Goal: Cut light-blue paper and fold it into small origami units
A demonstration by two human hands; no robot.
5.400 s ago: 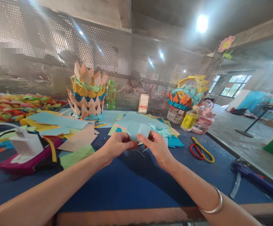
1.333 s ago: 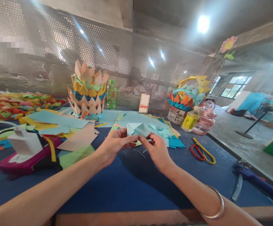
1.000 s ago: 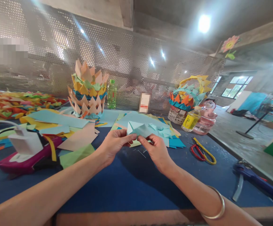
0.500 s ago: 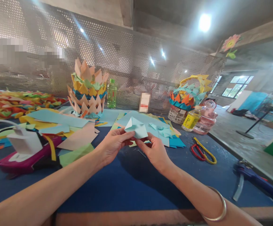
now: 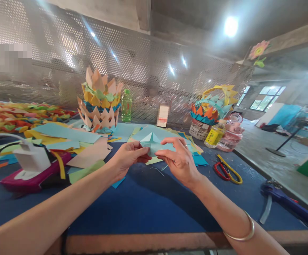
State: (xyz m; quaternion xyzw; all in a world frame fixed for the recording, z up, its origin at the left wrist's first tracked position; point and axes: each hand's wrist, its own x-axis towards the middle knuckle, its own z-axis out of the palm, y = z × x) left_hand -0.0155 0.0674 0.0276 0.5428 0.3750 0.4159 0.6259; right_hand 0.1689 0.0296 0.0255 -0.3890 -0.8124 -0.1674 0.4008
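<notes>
A small folded piece of light blue paper (image 5: 151,141) with a pointed top is held above the table at the middle of the view. My left hand (image 5: 131,156) pinches its left side between thumb and fingers. Close to its right side is my right hand (image 5: 179,157), thumb and forefinger curved and spread apart; whether the thumb tip touches the paper I cannot tell. Behind the hands lies a pile of light blue paper sheets (image 5: 136,135), partly hidden by them.
Scissors (image 5: 227,170) and a blue glue gun (image 5: 283,198) lie to the right. A purple power strip (image 5: 18,184) and paper scraps (image 5: 90,156) are left. Behind stand two folded-paper baskets, one tall (image 5: 99,101), one handled (image 5: 204,122), plus a green bottle (image 5: 126,106) and a yellow-labelled bottle (image 5: 214,134).
My right hand has loosened from the paper's lower edge, moving up and right with thumb and forefinger parting. The paper has turned slightly in my left hand, which keeps its pinch.
</notes>
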